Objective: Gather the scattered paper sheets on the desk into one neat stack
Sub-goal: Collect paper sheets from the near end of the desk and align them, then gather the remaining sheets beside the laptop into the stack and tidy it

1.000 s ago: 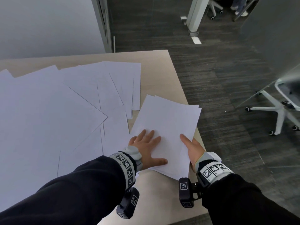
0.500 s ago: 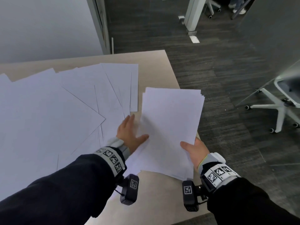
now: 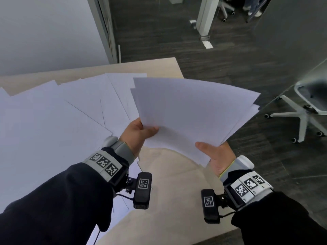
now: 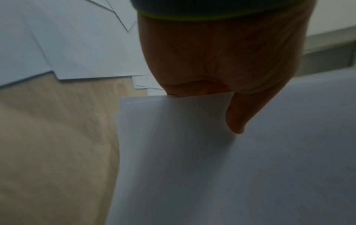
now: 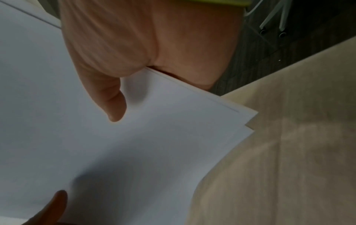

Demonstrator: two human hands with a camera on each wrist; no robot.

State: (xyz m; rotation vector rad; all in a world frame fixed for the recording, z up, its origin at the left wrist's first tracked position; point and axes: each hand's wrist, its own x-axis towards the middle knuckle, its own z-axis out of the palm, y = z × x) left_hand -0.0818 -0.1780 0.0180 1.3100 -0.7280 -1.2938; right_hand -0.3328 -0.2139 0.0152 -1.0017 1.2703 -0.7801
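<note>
A loose bundle of white sheets hangs in the air above the desk's right corner, its edges uneven. My left hand pinches its near left edge, thumb on top, fingers hidden beneath. My right hand grips the near right corner, thumb on top, fingers underneath. The bundle sags between the two hands. Several scattered sheets still overlap across the left and middle of the beige desk.
The desk's right edge borders dark carpet. A white office chair stands on the floor at the right. A grey wall and a glass partition post rise behind the desk.
The bundle lay on the desk under both hands a second ago; now both hands have lifted it off the surface and hold it up, turned more squarely toward me.
</note>
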